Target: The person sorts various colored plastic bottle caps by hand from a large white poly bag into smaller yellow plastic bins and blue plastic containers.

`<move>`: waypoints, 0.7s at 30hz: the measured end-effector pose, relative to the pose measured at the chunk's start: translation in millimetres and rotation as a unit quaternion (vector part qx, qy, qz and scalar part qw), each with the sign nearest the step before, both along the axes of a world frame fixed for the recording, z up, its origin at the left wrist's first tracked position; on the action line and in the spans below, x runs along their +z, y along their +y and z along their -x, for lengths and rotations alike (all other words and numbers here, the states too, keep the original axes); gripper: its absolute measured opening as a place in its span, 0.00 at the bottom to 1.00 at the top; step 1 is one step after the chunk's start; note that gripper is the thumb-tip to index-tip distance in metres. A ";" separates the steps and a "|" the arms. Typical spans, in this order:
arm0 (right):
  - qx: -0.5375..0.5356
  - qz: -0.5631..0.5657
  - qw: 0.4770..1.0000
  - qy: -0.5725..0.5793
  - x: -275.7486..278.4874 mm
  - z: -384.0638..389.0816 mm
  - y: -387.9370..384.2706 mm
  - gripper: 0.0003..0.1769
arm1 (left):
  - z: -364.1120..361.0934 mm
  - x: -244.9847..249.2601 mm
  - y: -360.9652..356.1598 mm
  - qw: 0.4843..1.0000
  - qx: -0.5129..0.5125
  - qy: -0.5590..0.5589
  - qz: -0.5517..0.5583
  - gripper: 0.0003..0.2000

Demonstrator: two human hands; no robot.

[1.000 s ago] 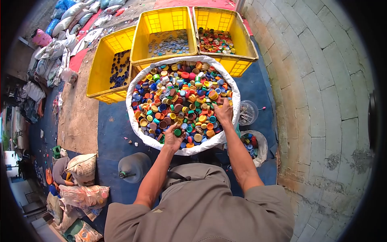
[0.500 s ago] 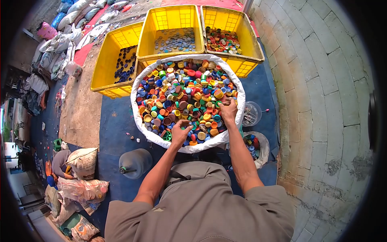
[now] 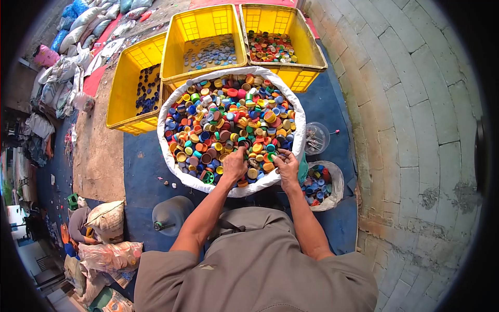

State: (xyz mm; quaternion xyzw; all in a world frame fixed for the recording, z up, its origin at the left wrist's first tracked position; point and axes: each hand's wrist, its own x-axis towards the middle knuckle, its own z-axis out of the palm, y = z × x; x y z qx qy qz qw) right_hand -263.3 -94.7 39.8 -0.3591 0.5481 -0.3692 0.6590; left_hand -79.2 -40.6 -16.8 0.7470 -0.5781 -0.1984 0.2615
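A wide white sack (image 3: 162, 125) with a rolled rim is heaped with mixed plastic bottle caps (image 3: 223, 117). Over the near middle of the heap is my left hand (image 3: 235, 165), its fingers closed at a dark bottle cap (image 3: 243, 142); the fingertips are partly hidden. My right hand (image 3: 287, 167) is by the sack's near right rim, with thumb and fingers pinched on a green bottle cap (image 3: 271, 156). The two hands are a short way apart, both low over the caps.
Beyond the sack stand yellow crates holding dark blue caps (image 3: 147, 88), pale blue caps (image 3: 210, 52) and red, green caps (image 3: 273, 47). At right are a clear tub (image 3: 326, 139), a smaller sack of caps (image 3: 337, 184) and a block wall (image 3: 416, 130). A large bottle (image 3: 171, 213) lies left; a person (image 3: 78, 223) is among sacks.
My left hand has moved forward and right into the caps. My right hand has drawn back toward me with the green cap. The camera view has shifted slightly.
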 end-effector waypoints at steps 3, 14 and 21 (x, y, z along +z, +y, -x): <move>0.007 -0.010 1.000 -0.004 0.1 1.6 11.2 0.25 | 2.0 11.7 -5.0 0.999 -0.013 -0.034 -0.021 0.19; 0.023 -0.030 0.998 -0.045 2.4 1.5 23.8 0.23 | 1.0 3.9 0.8 0.995 0.058 0.078 0.033 0.22; 0.034 -0.115 0.970 -0.213 5.4 -4.0 19.9 0.18 | -22.0 42.3 16.3 0.723 0.210 0.658 -0.033 0.18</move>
